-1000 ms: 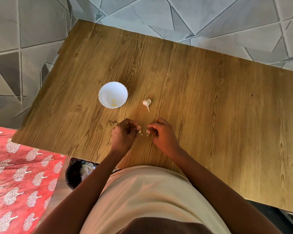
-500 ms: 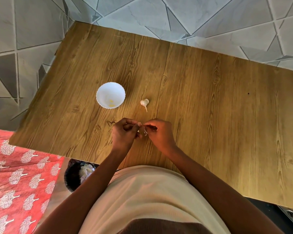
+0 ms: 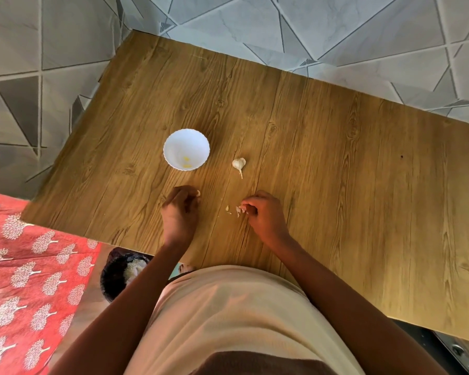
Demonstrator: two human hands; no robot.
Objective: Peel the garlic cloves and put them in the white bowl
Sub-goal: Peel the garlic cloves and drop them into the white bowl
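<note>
A white scalloped bowl (image 3: pixel 186 149) stands on the wooden table (image 3: pixel 336 171) with small yellowish peeled pieces inside. To its right lies the rest of a garlic bulb (image 3: pixel 238 164) with its stem. My left hand (image 3: pixel 179 212) is closed around a peeled clove (image 3: pixel 198 193), whose pale tip shows at my fingertips, below the bowl. My right hand (image 3: pixel 266 215) pinches a scrap of papery garlic skin (image 3: pixel 239 210) against the table. A small bit of skin (image 3: pixel 227 208) lies loose just left of it.
A dark bin (image 3: pixel 119 272) holding pale scraps sits on the floor under the table's near-left edge. A red patterned cloth (image 3: pixel 30 280) covers the floor at the left. Grey tiled floor surrounds the table's far side.
My hands were together, working on the clove. They have now pulled apart: the left moved left toward the bowl with the clove, the right stayed with the skin.
</note>
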